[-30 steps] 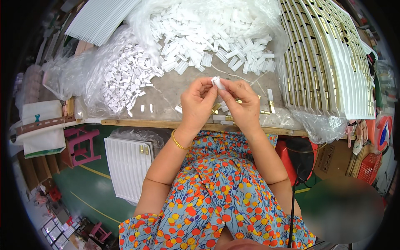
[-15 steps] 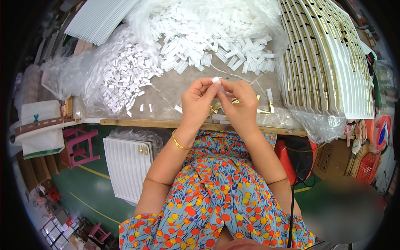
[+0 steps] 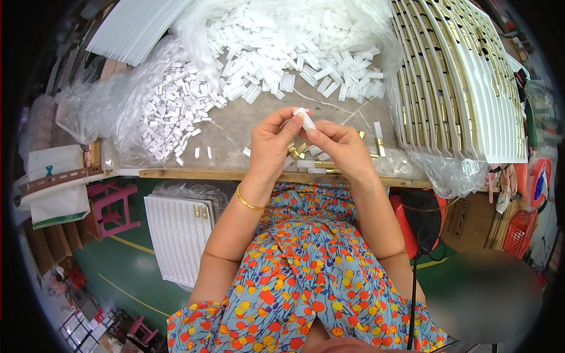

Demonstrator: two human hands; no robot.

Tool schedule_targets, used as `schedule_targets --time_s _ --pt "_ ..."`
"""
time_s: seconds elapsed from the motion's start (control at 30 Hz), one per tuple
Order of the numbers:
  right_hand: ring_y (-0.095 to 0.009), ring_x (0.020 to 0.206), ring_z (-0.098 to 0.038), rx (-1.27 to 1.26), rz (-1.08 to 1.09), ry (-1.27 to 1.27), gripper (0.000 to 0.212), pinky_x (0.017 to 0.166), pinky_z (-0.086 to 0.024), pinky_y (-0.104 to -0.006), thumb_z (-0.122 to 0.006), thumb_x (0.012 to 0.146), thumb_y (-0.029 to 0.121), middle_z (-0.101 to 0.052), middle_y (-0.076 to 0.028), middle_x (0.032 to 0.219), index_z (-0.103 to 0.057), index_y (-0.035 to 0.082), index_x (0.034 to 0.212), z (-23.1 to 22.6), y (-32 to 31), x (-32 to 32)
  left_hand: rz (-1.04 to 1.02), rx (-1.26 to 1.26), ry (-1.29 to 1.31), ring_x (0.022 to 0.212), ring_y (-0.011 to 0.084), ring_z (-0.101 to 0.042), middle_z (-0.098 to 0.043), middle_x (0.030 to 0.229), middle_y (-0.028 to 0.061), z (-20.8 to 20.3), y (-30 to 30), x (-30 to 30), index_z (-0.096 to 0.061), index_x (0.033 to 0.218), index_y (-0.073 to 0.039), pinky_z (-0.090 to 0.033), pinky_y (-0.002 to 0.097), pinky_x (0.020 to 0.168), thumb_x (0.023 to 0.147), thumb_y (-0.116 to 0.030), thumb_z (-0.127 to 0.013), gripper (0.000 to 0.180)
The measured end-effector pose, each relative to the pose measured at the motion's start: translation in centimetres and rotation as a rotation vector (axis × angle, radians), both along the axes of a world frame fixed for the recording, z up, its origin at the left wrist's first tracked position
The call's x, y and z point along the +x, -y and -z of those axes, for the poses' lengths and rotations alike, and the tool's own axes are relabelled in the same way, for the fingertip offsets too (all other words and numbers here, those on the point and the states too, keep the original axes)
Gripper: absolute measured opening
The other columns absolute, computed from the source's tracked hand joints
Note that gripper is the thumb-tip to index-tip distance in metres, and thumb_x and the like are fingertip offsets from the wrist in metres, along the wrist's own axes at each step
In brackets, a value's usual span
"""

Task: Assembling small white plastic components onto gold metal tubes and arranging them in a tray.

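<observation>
My left hand [image 3: 272, 144] and my right hand [image 3: 341, 146] meet above the table's front edge. Between the fingertips of both hands is a small white plastic piece [image 3: 305, 119], tilted. Small gold-coloured metal parts [image 3: 296, 150] show between my palms. A gold bangle [image 3: 249, 203] circles my left wrist. Behind my hands lies a big heap of white plastic pieces [image 3: 294, 50] on clear plastic film. A second heap of smaller white pieces [image 3: 170, 109] lies to the left.
A fan of white trays holding gold parts [image 3: 465, 88] fills the right of the worktable [image 3: 235, 132]. White ridged sheets [image 3: 138, 26] lie far left. Below the table stand a white ridged tray [image 3: 176, 232], a pink stool [image 3: 112, 206] and a red basket [image 3: 518, 232].
Both hands stay together at the same spot. The white piece between the fingertips has tilted slightly; otherwise little has moved.
</observation>
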State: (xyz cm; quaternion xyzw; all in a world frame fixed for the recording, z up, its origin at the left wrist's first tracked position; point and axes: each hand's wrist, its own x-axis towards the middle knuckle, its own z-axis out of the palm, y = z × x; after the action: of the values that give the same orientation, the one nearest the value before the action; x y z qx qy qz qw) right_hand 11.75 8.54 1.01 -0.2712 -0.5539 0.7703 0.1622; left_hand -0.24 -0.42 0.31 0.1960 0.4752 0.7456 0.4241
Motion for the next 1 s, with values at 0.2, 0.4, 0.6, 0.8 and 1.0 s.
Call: schedule_targets --time_s 0.2,0.4,0.6,0.8,1.0 --pt "-0.008 0.078 -0.053 0.181 0.053 -0.01 0.02 0.069 -0.042 -0.0232 -0.066 0.083 0.014 -0.062 -0.002 0.086 -0.067 -0.002 0.095 -0.4 0.1 0.1 0.014 -0.013 -0.13 0.083 0.0092 -0.058 -0.064 0.092 0.0047 0.2 0.1 0.0 -0.062 0.098 0.001 -0.047 0.0232 0.074 0.086 -0.004 -0.06 0.014" --pt "-0.014 0.073 -0.055 0.475 0.072 -0.007 0.015 0.067 -0.043 -0.0255 -0.064 0.082 0.011 -0.061 -0.006 0.08 -0.066 -0.001 0.092 -1.2 0.4 0.3 0.053 0.048 -0.174 0.084 0.0099 -0.059 -0.064 0.091 0.0054 -0.2 0.5 -0.6 -0.062 0.099 0.002 -0.049 0.0224 0.073 0.082 0.001 -0.062 0.017" --pt "-0.02 0.067 -0.056 0.624 0.084 0.075 0.014 0.06 -0.044 -0.0292 -0.063 0.081 0.011 -0.059 -0.01 0.075 -0.065 -0.001 0.088 -1.6 1.0 0.6 0.075 -0.012 -0.2 0.078 0.0102 -0.061 -0.065 0.086 0.0061 -0.7 0.9 -0.9 -0.063 0.096 0.004 -0.049 0.022 0.07 0.081 0.002 -0.063 0.015" --pt "-0.024 0.061 -0.052 0.674 0.092 0.161 0.015 0.056 -0.041 -0.0325 -0.063 0.082 0.014 -0.055 -0.01 0.069 -0.064 -0.001 0.082 -2.5 1.7 0.7 0.061 -0.002 -0.116 0.075 0.0082 -0.06 -0.065 0.083 0.0045 0.1 1.1 -0.5 -0.063 0.093 0.002 -0.049 0.0206 0.067 0.082 -0.001 -0.064 0.012" --pt "-0.028 0.06 -0.051 0.787 0.069 0.243 0.014 0.056 -0.04 -0.0368 -0.062 0.081 0.013 -0.052 -0.012 0.064 -0.062 0.0 0.076 -3.3 1.5 0.9 0.095 0.008 -0.031 0.073 0.0066 -0.058 -0.064 0.082 0.0027 0.7 1.0 -0.3 -0.062 0.091 0.001 -0.047 0.0198 0.065 0.083 -0.003 -0.063 0.008"
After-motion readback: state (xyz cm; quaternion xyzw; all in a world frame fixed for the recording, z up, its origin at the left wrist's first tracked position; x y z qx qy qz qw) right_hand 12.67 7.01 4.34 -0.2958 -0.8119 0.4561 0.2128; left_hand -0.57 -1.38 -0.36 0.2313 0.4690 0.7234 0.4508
